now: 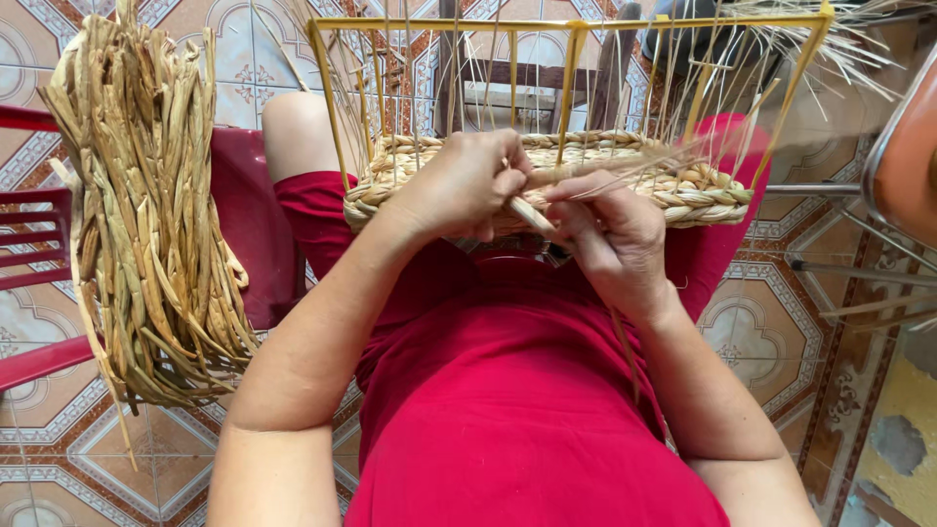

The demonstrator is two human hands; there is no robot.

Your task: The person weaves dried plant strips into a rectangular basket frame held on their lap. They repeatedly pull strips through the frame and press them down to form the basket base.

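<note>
- Two bare hands are seen meeting at the near edge of a half-woven basket [683, 185], which is rested on the lap of a person dressed in red.
- A pale dried strand [530, 214] is pinched by the left hand [459, 185], whose fingers are curled tightly together over the woven rim.
- The same strand is gripped from the other side by the right hand [610, 229], with thumb and fingertips pressed closed on it; the two hands are nearly touching.
- The basket's lower band is formed of thick braided fibre, and it is built around a yellow wire frame [571, 73] whose upright bars are left bare above the weaving.
- Thin loose stalks are seen sticking up and out through the frame, fanned toward the upper right.
- A large bundle of dried flat leaves [146, 215] is draped over a red plastic chair [254, 215], well apart from the hands on the left.
- Patterned floor tiles [771, 322] are visible beneath everything.
- A dark wooden stool [508, 73] is partly seen beyond the basket, behind the frame bars.
</note>
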